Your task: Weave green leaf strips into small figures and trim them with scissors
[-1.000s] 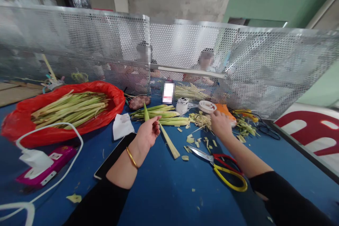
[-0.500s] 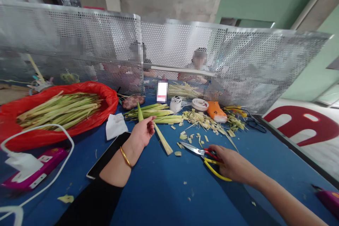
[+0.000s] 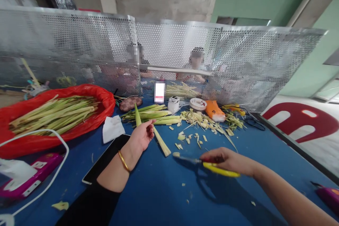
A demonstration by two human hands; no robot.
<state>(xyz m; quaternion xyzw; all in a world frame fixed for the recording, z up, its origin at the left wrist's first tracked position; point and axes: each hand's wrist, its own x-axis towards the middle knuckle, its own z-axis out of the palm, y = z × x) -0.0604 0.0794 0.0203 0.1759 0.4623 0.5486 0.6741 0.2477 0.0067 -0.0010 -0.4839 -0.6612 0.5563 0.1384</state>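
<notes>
In the head view my left hand (image 3: 143,135) is closed around a pale green plant stalk (image 3: 161,142), whose pointed green end sticks out behind the hand and whose cut end points toward me. My right hand (image 3: 224,159) grips a pair of scissors (image 3: 221,170) with red and yellow handles. Their blades point left, low over the table and a little right of the stalk's cut end, and look blurred. Beyond my left hand lies a pile of similar green stalks (image 3: 152,112). Small cut pieces (image 3: 188,137) are scattered between the hands and the pile.
A red plastic bag (image 3: 107,104) full of long stalks lies left, near a purple power strip (image 3: 45,169) with a white cable. A black tablet (image 3: 106,160) lies under my left forearm. Tape (image 3: 198,104), an orange packet (image 3: 215,110) and trimmings stand before the perforated metal screen (image 3: 169,42).
My right hand has turned the scissors, so the blades sit lower and the yellow handle lies flatter. The left hand keeps its hold on the stalk. The whole view has shifted slightly.
</notes>
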